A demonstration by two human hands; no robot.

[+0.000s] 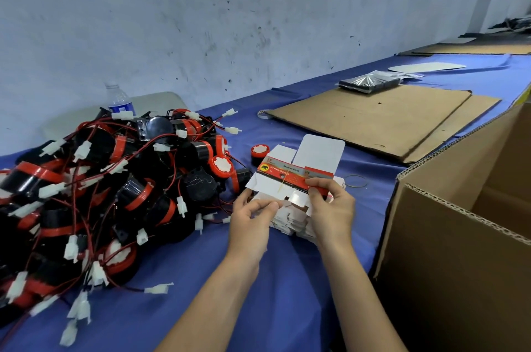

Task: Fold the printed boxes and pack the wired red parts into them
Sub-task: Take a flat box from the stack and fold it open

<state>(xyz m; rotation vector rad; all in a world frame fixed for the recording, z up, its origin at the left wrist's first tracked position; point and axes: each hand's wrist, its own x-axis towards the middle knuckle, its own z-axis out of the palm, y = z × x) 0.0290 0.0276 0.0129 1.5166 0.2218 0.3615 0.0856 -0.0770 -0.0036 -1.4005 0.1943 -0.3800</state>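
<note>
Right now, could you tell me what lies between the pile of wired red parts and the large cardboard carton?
In the head view, the left hand and right hand pinch an unfolded printed box above a stack of flat boxes.

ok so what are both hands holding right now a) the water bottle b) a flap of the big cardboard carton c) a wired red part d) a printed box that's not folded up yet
d: the left hand and right hand both pinch the printed box, its white flaps spread out, above the stack of flat boxes.
</note>
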